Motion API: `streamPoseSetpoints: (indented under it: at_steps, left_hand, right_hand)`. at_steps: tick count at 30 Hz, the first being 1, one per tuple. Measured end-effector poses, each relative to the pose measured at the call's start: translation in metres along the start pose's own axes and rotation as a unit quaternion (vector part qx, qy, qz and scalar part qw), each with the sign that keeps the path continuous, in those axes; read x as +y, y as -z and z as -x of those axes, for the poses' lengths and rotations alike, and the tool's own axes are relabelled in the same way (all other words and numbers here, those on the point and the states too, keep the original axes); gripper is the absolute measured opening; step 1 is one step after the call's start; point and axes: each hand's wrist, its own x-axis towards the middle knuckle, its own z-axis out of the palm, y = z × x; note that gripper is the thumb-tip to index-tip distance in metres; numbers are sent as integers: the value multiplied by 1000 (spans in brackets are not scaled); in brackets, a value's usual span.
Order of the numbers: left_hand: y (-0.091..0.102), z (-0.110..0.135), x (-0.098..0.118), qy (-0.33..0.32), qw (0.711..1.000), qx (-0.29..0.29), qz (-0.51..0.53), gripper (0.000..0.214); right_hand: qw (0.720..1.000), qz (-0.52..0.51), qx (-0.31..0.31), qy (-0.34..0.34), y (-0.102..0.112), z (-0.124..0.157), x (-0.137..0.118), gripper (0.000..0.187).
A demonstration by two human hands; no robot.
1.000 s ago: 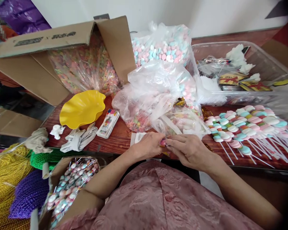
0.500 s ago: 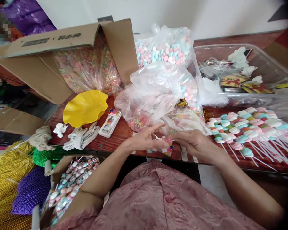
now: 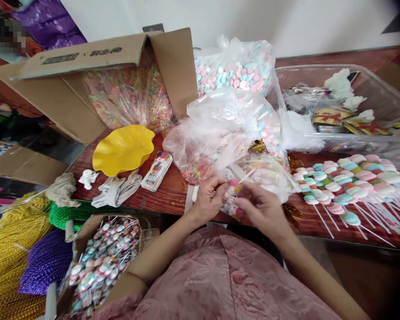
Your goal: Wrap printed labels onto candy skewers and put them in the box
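My left hand (image 3: 209, 199) and my right hand (image 3: 260, 207) meet at the near edge of the wooden table (image 3: 166, 191). Together they pinch a small candy skewer (image 3: 235, 189), pink and coloured pieces on a thin white stick that points up and right. Both hands have their fingers closed on it. Just behind them lie clear plastic bags of pastel candy (image 3: 220, 129). A row of finished candy skewers (image 3: 346, 178) lies on the table to the right of my right hand.
A tipped cardboard box (image 3: 86, 75) with a bag of coloured rings stands at the back left, a yellow wavy dish (image 3: 123, 149) before it. A clear bin (image 3: 370, 106) sits at the back right. Below left, a box of wrapped candies (image 3: 100, 262) and metallic cords (image 3: 16, 249).
My hands have lifted slightly and closed together on the skewer; its stick now points up and right. The view has shifted a little to the left.
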Motion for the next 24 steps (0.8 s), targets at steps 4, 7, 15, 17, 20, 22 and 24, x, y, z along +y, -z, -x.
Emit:
streamPoseSetpoints:
  at_steps: [4,7,15,17,20,22,24]
  left_hand:
    - [-6,3,0,-2,998,-18,60,40]
    - [-5,4,0,38,992,-74,94,41]
    - [-2,4,6,96,969,-119,193,40]
    - [-1,-1,7,132,959,-118,221,40]
    - [3,-8,3,201,945,-125,228,42]
    - [5,-11,1,228,939,-136,219,42]
    - [6,-11,1,224,939,-159,206,38]
  right_hand:
    - [999,-38,20,-6,-19,6,2,14]
    - [998,-36,34,34,-19,1,4,12]
    - [982,-17,157,107,-35,-7,11,12]
    - [981,-18,160,104,-40,-12,14,7]
    - [989,-34,122,81,-38,-16,17,17]
    - [990,3,91,108,-29,-16,17,38]
    - [973,99,32,205,-16,-15,15,52]
